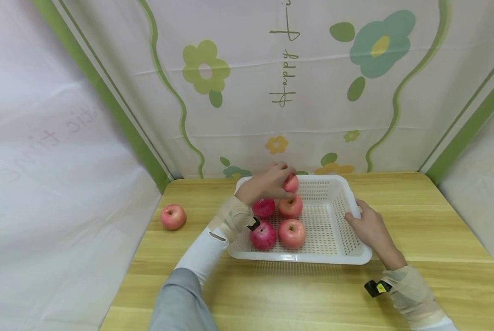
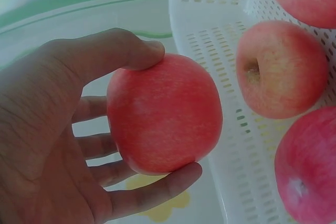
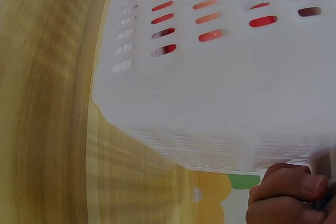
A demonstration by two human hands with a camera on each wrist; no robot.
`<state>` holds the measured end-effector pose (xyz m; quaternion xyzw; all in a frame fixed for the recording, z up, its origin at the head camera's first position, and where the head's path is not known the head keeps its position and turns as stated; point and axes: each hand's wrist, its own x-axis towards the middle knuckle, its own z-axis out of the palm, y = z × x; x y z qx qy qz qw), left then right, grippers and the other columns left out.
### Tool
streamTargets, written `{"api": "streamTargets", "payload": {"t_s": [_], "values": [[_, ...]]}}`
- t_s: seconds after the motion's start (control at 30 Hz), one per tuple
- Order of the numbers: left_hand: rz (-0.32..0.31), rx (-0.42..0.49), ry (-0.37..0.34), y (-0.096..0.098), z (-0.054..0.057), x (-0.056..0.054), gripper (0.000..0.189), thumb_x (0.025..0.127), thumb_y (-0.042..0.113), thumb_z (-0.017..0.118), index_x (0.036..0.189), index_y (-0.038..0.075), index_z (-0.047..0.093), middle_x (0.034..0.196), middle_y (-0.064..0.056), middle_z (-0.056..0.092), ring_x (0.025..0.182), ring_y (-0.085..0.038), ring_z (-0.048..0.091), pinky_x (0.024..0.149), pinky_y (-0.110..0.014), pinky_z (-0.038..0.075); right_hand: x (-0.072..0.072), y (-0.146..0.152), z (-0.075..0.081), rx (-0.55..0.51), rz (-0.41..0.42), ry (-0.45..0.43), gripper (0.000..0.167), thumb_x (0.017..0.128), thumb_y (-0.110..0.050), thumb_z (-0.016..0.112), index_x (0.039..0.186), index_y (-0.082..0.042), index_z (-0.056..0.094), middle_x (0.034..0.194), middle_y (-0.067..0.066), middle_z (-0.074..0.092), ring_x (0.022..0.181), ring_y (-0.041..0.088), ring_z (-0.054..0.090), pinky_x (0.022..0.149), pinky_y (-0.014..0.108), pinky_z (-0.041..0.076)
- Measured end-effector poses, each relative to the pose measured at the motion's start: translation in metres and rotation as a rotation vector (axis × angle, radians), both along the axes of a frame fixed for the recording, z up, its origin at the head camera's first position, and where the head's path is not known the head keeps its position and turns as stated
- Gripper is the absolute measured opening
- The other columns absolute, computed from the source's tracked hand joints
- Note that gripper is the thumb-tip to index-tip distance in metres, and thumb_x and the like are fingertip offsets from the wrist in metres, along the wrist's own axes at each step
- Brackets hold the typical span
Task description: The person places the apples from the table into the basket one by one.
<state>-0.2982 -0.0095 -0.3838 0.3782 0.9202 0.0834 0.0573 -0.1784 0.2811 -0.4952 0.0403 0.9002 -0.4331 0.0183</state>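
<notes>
My left hand [image 1: 272, 182] holds a pinkish-red apple [image 2: 165, 114] between thumb and curled fingers, over the back left part of a white perforated basket [image 1: 301, 258]. Inside the basket sit two dark red apples [image 1: 263, 235] on the left and two paler pink apples [image 1: 292, 233] beside them. The left forearm passes over the basket's left wall and hides part of it. At the other end, my right hand [image 1: 369, 225] grips the basket's right rim, thumb on top and fingers curled under the outside, as the right wrist view [image 3: 286, 195] shows.
Another pink apple [image 1: 173, 217] lies on the wooden table [image 1: 421, 216] to the left of the basket. A white cloth with printed flowers [image 1: 205, 69] hangs right behind the table's back edge. More white cloth walls stand at both sides.
</notes>
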Motion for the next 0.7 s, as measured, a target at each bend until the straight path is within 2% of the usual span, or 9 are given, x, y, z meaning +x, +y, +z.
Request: {"api": "streamTargets", "payload": {"t_s": [0.37, 0.5, 0.7], "values": [[-0.043, 0.013, 0.002, 0.016, -0.005, 0.001, 0.061, 0.092, 0.035, 0.077, 0.146, 0.016, 0.058, 0.139, -0.005, 0.057, 0.122, -0.020, 0.056, 0.100, -0.033, 0.055, 0.000, 0.000, 0.001, -0.006, 0.004, 0.005, 0.071, 0.110, -0.024, 0.050, 0.162, 0.014, 0.021, 0.129, 0.048, 0.059, 0.085, 0.040, 0.079, 0.058, 0.041, 0.065], [-0.047, -0.007, 0.015, 0.023, -0.007, 0.001, 0.062, 0.093, 0.035, 0.075, 0.149, 0.016, 0.057, 0.141, -0.006, 0.057, 0.123, -0.021, 0.056, 0.100, -0.033, 0.055, 0.000, 0.000, 0.000, -0.004, 0.004, 0.007, 0.070, 0.110, -0.023, 0.051, 0.161, 0.014, 0.021, 0.129, 0.048, 0.059, 0.085, 0.040, 0.079, 0.058, 0.040, 0.065], [-0.077, -0.025, 0.036, 0.032, -0.007, 0.004, 0.057, 0.094, 0.036, 0.073, 0.146, 0.017, 0.058, 0.138, -0.005, 0.058, 0.120, -0.019, 0.057, 0.099, -0.030, 0.054, 0.001, 0.000, 0.001, -0.005, 0.004, 0.005, 0.070, 0.110, -0.023, 0.050, 0.162, 0.014, 0.021, 0.128, 0.048, 0.060, 0.085, 0.040, 0.079, 0.058, 0.041, 0.065]]}}
